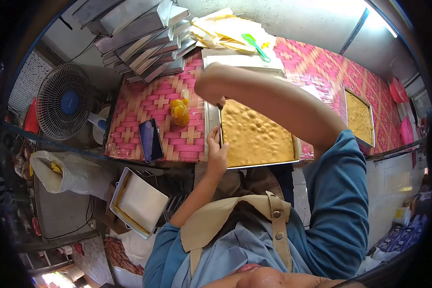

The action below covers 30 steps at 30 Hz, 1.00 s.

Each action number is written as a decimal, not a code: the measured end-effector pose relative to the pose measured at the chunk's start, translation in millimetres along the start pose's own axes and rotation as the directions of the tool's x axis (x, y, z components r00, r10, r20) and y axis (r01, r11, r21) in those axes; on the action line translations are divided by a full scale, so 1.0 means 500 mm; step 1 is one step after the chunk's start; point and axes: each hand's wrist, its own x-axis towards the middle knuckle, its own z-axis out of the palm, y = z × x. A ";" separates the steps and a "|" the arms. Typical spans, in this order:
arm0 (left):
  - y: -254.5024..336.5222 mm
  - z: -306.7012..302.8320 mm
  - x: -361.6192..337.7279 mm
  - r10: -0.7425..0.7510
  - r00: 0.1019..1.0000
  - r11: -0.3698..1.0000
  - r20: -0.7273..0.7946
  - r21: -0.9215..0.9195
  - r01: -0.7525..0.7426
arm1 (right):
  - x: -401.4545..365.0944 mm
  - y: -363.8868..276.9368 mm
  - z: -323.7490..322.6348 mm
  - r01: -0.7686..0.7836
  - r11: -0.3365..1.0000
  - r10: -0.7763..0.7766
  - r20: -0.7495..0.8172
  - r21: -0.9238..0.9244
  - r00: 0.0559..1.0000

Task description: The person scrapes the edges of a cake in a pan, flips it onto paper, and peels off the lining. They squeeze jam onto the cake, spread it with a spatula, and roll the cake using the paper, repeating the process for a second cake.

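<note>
A rectangular metal baking pan (298, 152) of golden-brown cake (257, 132) sits at the table's front edge, the cake's surface bumpy with bubbles. My left hand (217, 152) grips the pan's left side, thumb over the rim and fingers outside it. Reaching across the pan, my right hand (211, 91) is closed on a thin dark-handled knife (220, 106), pointed down along the pan's left inner wall. My forearm hides the cake's upper part, and most of the blade is hard to make out.
A phone (150, 140) and a tied bag of orange filling (179, 113) lie left on the woven-pattern table (129, 105). Stacked metal pans (144, 38) lean behind. A green spatula (256, 47) rests at the back. Another cake pan (359, 117) stands right; a fan (65, 101) stands left.
</note>
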 end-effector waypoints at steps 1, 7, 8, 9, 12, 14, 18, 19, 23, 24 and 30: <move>0.003 -0.002 0.001 0.002 1.000 1.000 -0.001 0.000 -0.002 | -0.002 0.010 -0.014 -0.100 0.995 0.100 -0.001 -0.026 0.995; 0.006 -0.001 0.004 -0.026 0.999 0.998 0.031 0.055 0.024 | -0.038 0.026 0.047 -0.276 0.961 0.249 -0.353 -0.028 0.902; 0.003 -0.001 0.002 -0.026 1.000 0.999 0.004 0.036 0.026 | -0.061 0.011 0.073 -0.244 0.969 0.240 -0.338 0.030 0.910; 0.000 -0.001 0.000 -0.025 0.999 1.000 -0.025 0.015 0.026 | -0.098 -0.002 0.103 -0.279 0.956 0.293 -0.366 0.094 0.883; 0.001 -0.016 0.007 -0.097 0.994 0.994 -0.049 -0.047 0.095 | -0.230 0.003 0.205 -0.440 0.621 0.722 -0.255 0.648 0.644; 0.010 -0.016 0.014 -0.131 0.991 0.989 -0.038 -0.081 0.127 | -0.256 -0.006 0.352 -0.328 0.341 0.928 -0.258 0.881 0.270; 0.070 -0.005 0.038 -0.248 0.969 0.957 -0.005 -0.156 0.244 | -0.233 -0.051 0.599 -0.440 0.011 0.997 0.024 0.898 0.074; 0.084 -0.004 0.048 -0.288 0.958 0.944 -0.005 -0.167 0.283 | -0.226 -0.061 0.631 -0.436 0.011 0.998 0.019 0.900 0.065; 0.114 -0.031 0.100 -0.376 0.923 0.899 0.082 -0.212 0.384 | -0.212 -0.077 0.648 -0.484 0.193 0.979 -0.198 0.853 0.043; 0.130 -0.027 0.109 -0.385 0.920 0.898 0.077 -0.199 0.392 | -0.205 -0.068 0.624 -0.276 0.118 0.993 -0.110 0.954 0.045; 0.159 -0.023 0.167 -0.411 0.910 0.904 0.064 -0.102 0.415 | -0.213 -0.026 0.534 -0.220 0.100 0.942 -0.022 0.970 0.334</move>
